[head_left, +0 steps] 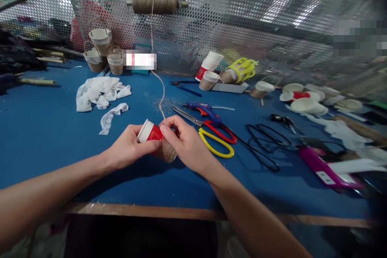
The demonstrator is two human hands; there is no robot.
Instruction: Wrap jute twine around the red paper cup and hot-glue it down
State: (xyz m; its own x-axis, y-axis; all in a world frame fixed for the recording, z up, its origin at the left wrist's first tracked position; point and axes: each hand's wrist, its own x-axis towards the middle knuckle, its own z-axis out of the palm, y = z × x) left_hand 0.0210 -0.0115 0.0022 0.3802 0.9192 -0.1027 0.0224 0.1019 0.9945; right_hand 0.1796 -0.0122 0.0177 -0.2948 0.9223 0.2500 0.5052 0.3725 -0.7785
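A red and white paper cup lies tilted in my left hand, whose fingers are wrapped round its rim half. Brown jute twine is wound round the cup's base end. My right hand is closed, pinching the twine against the cup's side. From there the loose strand runs up to a twine spool hung on a rod at the mesh wall. Scissors with red and yellow handles lie just right of my right hand, beside a blue glue gun.
White lace lies at left, with finished twine-covered little baskets behind it. Pliers, stacked paper cups and a yellow net-like piece stand at the back. A black cable and purple power strip lie at right.
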